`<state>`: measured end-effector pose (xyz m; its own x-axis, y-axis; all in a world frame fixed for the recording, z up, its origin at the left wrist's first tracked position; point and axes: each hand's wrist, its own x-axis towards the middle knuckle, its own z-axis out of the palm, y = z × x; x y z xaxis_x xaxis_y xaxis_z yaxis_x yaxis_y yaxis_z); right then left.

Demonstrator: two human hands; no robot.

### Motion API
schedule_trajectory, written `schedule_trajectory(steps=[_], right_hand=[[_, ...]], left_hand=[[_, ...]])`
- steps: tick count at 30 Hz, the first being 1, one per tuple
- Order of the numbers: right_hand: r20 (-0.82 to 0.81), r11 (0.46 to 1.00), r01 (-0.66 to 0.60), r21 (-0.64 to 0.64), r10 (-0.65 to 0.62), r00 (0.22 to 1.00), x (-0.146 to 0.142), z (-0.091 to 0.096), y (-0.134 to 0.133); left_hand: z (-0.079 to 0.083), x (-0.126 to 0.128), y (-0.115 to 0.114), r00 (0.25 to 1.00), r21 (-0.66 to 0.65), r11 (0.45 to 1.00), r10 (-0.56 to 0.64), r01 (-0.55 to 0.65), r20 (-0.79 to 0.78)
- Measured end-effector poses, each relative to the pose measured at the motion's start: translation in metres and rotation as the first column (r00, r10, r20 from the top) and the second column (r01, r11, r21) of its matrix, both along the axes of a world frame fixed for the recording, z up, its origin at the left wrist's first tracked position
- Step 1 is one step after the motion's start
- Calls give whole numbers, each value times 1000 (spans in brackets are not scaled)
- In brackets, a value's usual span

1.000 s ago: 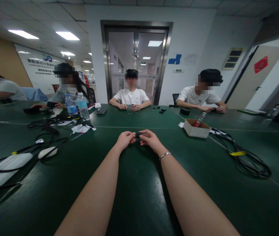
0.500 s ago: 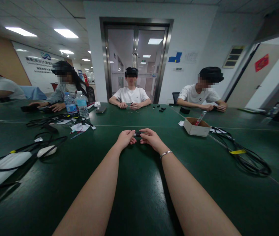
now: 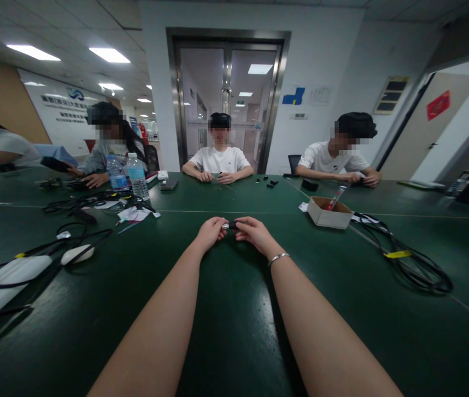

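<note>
A small black rod-like object (image 3: 232,225) with a silver end lies level between my two hands, just above the green tabletop; its exact kind is too small to make out. My left hand (image 3: 211,232) pinches the silver end between thumb and fingers. The black end is gripped by the thumb and fingertips of my right hand (image 3: 252,229), whose wrist wears a silver bangle (image 3: 278,259). Part of the object is hidden behind the fingers at both ends.
Coiled black cables (image 3: 416,264) and an open cardboard box (image 3: 329,214) holding a red-and-clear tube are to the right. Leftward stand water bottles (image 3: 137,176), papers (image 3: 134,214), more cables and a white mouse-shaped object (image 3: 77,254). Several people sit around the green table (image 3: 234,331).
Slightly more of the object's silver end shows beside my left fingers. Across the table at left, a person's hand has raised a dark flat thing. My arms stay nearly where they were.
</note>
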<state>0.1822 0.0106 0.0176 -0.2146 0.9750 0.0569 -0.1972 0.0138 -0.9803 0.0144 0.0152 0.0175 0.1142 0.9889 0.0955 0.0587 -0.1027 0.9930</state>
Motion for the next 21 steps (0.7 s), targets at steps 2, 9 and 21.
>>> schedule_trajectory(steps=[2, 9, 21], right_hand=[[-9, 1000, -4, -4, 3, 1000, 0, 0, 0], [5, 1000, 10, -15, -10, 1000, 0, -1, 2], [-5, 1000, 24, -19, -24, 1000, -1, 0, 1]], left_hand=[[-1, 0, 1, 999, 6, 999, 31, -31, -7], [-5, 0, 5, 994, 1, 995, 96, -96, 49], [-5, -1, 4, 998, 16, 999, 48, -48, -45]])
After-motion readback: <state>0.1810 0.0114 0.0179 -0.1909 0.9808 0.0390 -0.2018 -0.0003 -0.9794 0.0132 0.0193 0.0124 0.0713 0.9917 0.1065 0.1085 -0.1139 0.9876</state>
